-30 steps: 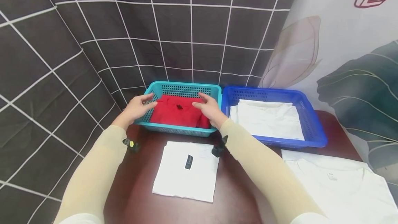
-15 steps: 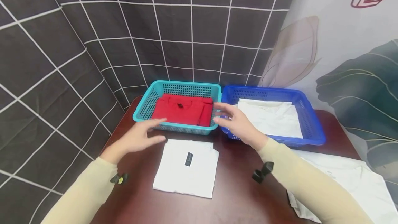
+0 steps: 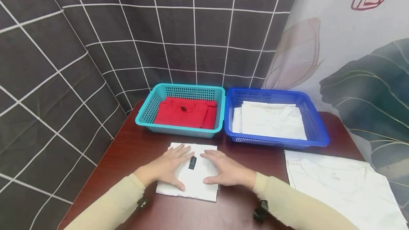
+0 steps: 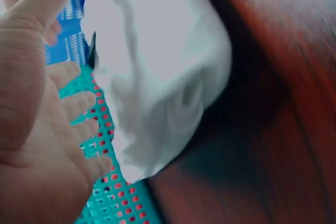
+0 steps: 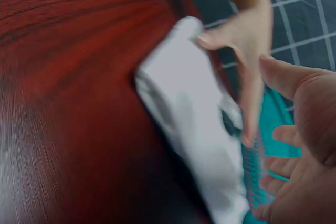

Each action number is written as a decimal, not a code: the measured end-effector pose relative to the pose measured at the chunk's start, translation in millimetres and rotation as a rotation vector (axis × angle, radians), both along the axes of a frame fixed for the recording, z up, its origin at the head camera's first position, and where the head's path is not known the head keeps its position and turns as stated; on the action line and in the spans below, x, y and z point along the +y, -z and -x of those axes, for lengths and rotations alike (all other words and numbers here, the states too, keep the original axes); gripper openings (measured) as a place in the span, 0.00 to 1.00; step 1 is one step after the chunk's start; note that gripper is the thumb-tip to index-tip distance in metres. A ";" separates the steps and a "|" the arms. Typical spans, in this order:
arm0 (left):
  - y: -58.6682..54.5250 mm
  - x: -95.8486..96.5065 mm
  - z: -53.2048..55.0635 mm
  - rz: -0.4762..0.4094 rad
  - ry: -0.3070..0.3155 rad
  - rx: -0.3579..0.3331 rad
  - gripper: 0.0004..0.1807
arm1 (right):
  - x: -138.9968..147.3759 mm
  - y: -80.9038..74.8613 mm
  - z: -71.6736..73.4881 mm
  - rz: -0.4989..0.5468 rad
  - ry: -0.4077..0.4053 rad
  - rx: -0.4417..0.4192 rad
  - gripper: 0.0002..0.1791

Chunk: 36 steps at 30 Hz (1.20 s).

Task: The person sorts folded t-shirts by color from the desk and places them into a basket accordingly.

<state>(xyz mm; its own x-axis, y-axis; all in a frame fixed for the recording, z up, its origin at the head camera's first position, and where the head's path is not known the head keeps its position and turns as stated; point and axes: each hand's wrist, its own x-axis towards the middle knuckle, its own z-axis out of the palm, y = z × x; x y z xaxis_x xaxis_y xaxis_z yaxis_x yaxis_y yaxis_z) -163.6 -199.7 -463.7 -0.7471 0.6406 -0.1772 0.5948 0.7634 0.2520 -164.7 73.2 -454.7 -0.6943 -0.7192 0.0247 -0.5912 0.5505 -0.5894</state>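
A white folded T-shirt (image 3: pixel 195 189) with a black label (image 3: pixel 192 163) at its neck lies on the dark red table. My left hand (image 3: pixel 167 168) is spread over its left half, fingers extended beside the label. From the right, my right hand (image 3: pixel 228 170) reaches over the shirt's right edge, thumb and fingers apart. The left wrist view shows the left hand (image 4: pixel 47 129) with straight fingers close to the white fabric (image 4: pixel 157 72). In the right wrist view, the right hand (image 5: pixel 310 150) has its palm toward the shirt (image 5: pixel 189 108), holding nothing.
Behind the shirt stands a turquoise basket (image 3: pixel 180 129) with folded red shirts (image 3: pixel 182 114). A blue basket (image 3: pixel 274 140) with folded white shirts (image 3: pixel 271 121) adjoins it on the right. Another white T-shirt (image 3: pixel 342 191) lies flatter at the table's right. A dark grid-patterned cloth (image 3: pixel 179 27) hangs behind.
Both hands have left the turquoise basket, where the red shirt lies, and come back toward the front. They are now over the white folded T-shirt from both sides.
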 end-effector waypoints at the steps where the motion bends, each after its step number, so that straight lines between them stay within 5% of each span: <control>1: 2.7 0.8 -0.1 0.025 -0.001 0.006 0.64 | -7.1 6.6 -1.4 -0.050 -0.014 0.023 0.47; 9: 16.5 7.1 -0.5 0.122 -0.033 -0.008 0.67 | -39.8 31.7 -2.1 -0.289 -0.007 0.123 0.59; 23: 16.4 19.8 -9.4 0.085 -0.099 -0.039 0.67 | -36.1 41.3 -4.9 -0.343 0.029 0.101 0.64; 36: 23.8 100.4 -27.2 0.065 -0.110 0.012 0.68 | 45.9 41.2 -21.5 -0.246 0.044 0.063 0.66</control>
